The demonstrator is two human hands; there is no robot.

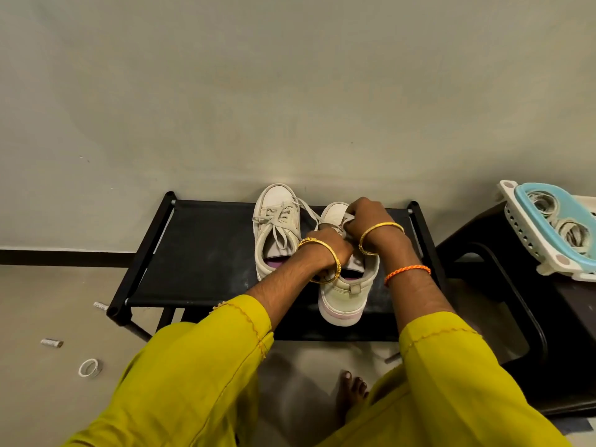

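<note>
A low black rack [200,253] stands at the centre against the wall, with a dark stool [516,285] at 3 o'clock carrying a white and blue basket [522,227]. On the rack top one white sneaker [277,227] rests, and the near sneaker [345,295] stands just at its 3 o'clock, heel over the front edge. The right hand [367,221] clenches the near sneaker's laces [346,222]; the left hand [325,250] presses in at 7 o'clock of it, fingers hidden, grasp impossible to tell; a tape roll [90,368] lies on the floor at 8 o'clock
</note>
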